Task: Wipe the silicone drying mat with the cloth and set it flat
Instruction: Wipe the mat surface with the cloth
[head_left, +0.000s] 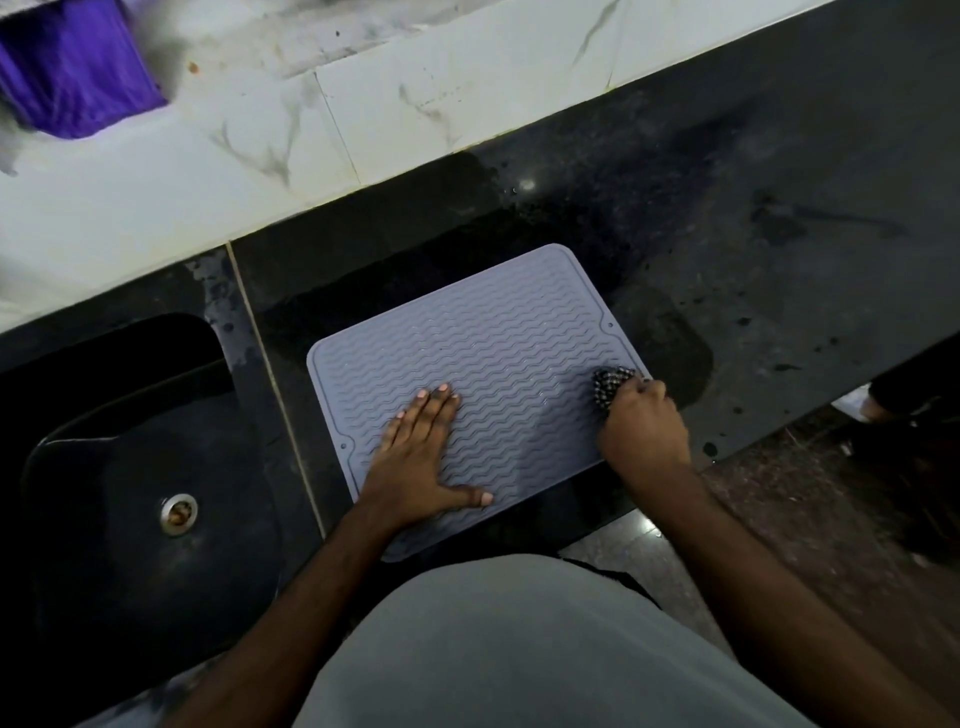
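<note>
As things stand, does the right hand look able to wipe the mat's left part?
Probably not fully: the left hand lies flat on that part of the mat, blocking the right hand and its cloth.

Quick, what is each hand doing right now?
Left hand: open, fingers pressed flat on the mat.
Right hand: closed, gripping the cloth.

One mat (483, 364) lies on one dark counter (753, 218). Two hands are on it: the left hand (421, 457), flat near the mat's left side, and the right hand (641, 421) at its right edge, bunching one checked cloth (610, 384). One sink (130, 467) sits at the left, with one drain (178, 513) in it. One purple thing (78, 67), perhaps a folded cloth, lies far left on the pale tiles (363, 104); it is too blurred to name.
</note>
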